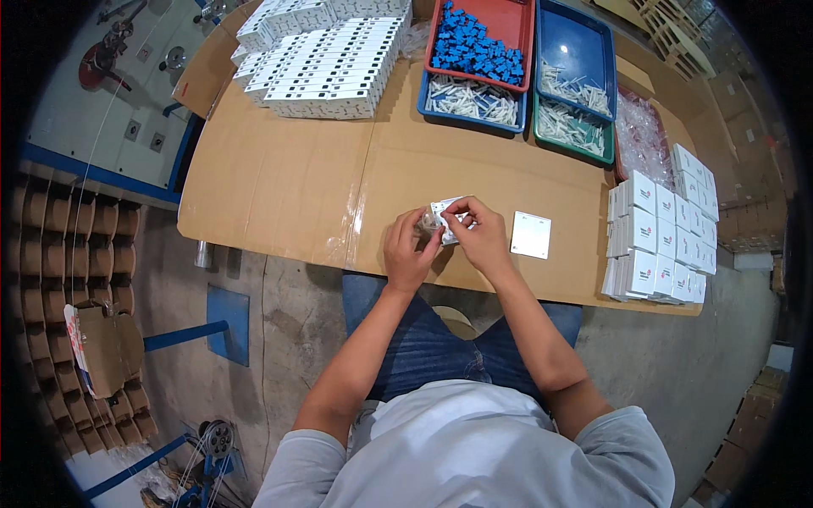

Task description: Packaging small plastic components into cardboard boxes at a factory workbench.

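A small white box [440, 207] with dark print is between my hands at the table's near edge. My left hand [408, 252] curls around its left side, next to a greyish, see-through bit that looks like plastic film [428, 223]. The fingertips of my right hand [484, 240] are pinched together over the box; what is between them is too small and covered to make out. To the right of that hand lies a flat white square piece [531, 235] with small marks near its corners, untouched.
Stacked white boxes [330, 97] fill the back left of the cardboard-covered table [279, 186]. A red tray [483, 13] of blue parts and blue and green trays [576, 148] of white pieces stand at the back. Clear bags [641, 127] and white box stacks [648, 233] sit right.
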Available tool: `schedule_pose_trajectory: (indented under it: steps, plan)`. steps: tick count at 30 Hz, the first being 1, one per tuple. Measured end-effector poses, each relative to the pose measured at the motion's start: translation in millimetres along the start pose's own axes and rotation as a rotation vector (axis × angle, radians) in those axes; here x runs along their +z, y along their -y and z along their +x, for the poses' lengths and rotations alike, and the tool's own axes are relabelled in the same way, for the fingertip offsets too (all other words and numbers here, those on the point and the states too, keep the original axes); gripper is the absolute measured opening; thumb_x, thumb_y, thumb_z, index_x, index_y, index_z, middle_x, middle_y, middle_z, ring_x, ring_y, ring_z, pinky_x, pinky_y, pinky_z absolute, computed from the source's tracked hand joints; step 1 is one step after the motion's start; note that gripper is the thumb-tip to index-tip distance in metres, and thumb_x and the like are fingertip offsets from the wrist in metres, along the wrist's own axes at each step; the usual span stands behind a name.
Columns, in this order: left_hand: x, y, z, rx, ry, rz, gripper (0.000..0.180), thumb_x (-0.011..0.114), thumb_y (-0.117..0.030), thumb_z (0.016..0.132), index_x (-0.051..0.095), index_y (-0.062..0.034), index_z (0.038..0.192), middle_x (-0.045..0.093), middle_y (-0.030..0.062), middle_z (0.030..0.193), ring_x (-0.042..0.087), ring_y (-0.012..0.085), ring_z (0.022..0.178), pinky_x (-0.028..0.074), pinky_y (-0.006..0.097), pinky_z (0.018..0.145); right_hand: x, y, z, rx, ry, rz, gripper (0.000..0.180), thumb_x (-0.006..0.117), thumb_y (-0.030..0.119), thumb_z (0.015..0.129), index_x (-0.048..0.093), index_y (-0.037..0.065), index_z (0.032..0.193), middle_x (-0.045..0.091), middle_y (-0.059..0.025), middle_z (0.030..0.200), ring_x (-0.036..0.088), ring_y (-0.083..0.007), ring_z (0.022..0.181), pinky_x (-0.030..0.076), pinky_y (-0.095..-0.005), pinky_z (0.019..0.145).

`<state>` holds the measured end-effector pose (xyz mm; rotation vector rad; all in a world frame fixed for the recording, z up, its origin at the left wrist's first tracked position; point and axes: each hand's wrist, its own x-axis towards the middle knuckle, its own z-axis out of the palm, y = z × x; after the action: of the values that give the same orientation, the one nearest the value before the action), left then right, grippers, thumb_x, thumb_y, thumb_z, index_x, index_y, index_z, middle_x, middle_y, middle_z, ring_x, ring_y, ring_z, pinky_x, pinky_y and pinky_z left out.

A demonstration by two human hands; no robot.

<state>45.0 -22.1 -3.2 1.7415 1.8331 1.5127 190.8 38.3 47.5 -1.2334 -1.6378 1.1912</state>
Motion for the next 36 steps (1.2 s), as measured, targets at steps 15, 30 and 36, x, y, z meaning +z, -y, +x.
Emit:
schedule_pose_trajectory:
  steps: [15,30,36]
  plan:
    - [7.1,14.8,-15.6,-0.069,-0.018,-0.138,0.044,0.082,-0.01,0.087,0.065,-0.001,0.126,0.072,0.0133,0.116,0.066,0.0319,0.108,0.05,0.042,0.097,-208.3,-84.1,113.1,0.045,-0.63,-0.564,0.015,0.07,0.024,0.092,0.074,0.011,0.097,0.077,-0.0124,0.091,0.073,-0.0346,0.086,0.056,-0.0462,0.074]
    - [7.6,8.3,-9.8,-0.036,0.026,0.066,0.059,0.085,-0.006,0.084,0.061,0.0006,0.138,0.07,0.0139,0.117,0.064,0.0281,0.108,0.051,0.038,0.096,-283.4,-99.6,222.9,0.443,-0.516,-0.949,0.036,0.075,0.03,0.083,0.075,0.004,0.109,0.074,-0.0212,0.117,0.071,-0.0396,0.11,0.057,-0.0506,0.092]
    - [3.9,7.4,-8.5,-0.03,0.028,0.088,0.055,0.085,-0.006,0.082,0.065,-0.0005,0.132,0.071,0.0132,0.116,0.064,0.0282,0.105,0.051,0.039,0.094,-283.5,-98.1,228.8,0.486,-0.546,-0.794,0.052,0.081,0.033,0.077,0.073,-0.001,0.117,0.073,-0.0255,0.119,0.072,-0.0391,0.111,0.056,-0.0484,0.096]
